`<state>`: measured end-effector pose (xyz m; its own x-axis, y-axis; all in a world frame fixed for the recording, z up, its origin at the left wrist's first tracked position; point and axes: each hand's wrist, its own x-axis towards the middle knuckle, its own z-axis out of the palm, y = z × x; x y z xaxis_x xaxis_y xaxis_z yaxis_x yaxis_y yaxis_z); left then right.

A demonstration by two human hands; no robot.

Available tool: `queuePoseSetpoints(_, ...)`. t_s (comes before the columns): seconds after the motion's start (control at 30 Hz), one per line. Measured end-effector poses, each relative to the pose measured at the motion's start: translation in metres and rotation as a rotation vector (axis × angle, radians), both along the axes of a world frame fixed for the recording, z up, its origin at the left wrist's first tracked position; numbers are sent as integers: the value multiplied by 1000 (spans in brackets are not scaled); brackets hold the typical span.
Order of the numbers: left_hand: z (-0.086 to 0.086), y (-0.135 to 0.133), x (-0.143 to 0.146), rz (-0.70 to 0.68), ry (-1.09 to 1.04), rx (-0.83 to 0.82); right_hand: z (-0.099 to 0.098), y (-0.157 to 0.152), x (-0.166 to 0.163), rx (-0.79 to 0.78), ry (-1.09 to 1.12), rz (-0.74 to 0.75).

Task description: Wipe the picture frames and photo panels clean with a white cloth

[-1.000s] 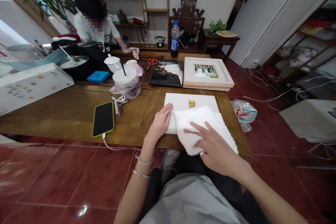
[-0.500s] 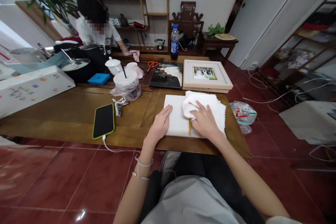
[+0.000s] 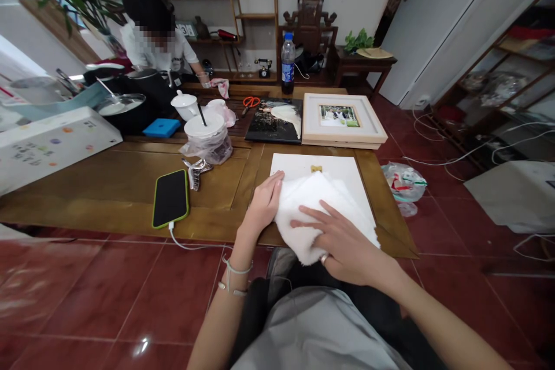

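Observation:
A white board with a small gold hanger (image 3: 316, 168) lies face down at the near edge of the low wooden table (image 3: 130, 185). A white cloth (image 3: 318, 208) covers its near part. My right hand (image 3: 342, 240) lies flat on the cloth, fingers spread, pressing it onto the white board (image 3: 303, 165). My left hand (image 3: 265, 203) rests with straight fingers on the board's left edge, touching the cloth.
A framed photo (image 3: 340, 118) and a dark picture (image 3: 277, 118) lie beyond the board. A green-cased phone (image 3: 170, 197) on a cable, a metal clip, a bagged lidded cup (image 3: 208, 136), a bottle (image 3: 288, 63) and pots stand to the left. Another person sits at the far side.
My right hand has drawn the cloth from the board's far end back to its near edge. My left hand has stayed on the left edge.

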<state>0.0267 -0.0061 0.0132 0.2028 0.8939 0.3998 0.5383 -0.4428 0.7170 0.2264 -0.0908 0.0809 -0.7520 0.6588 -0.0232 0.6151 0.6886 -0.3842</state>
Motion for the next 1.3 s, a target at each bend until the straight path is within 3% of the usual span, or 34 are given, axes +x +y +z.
queuePoseSetpoints(0.2,-6,4,-2,-34,44,27,0,18,24,9,79,-120)
queuePoseSetpoints(0.43,-8,5,-2,-30,44,51,-18,84,21,115,66,-432)
queuePoseSetpoints(0.53,-8,5,-2,-34,54,55,-17,109,0,99,43,-414)
queuePoseSetpoints(0.67,-7,6,-3,-27,59,68,-9,130,-34,109,11,-277)
queuePoseSetpoints(0.8,-7,7,-3,-19,68,56,-5,138,-39,127,3,-270)
queuePoseSetpoints(1.03,-11,8,-3,-29,46,61,-8,131,32,139,-61,-480)
queuePoseSetpoints(1.17,-11,7,-3,-35,42,70,-14,114,79,153,-79,-614)
queuePoseSetpoints(1.3,-11,6,-3,-37,43,76,-20,95,104,186,-102,-682)
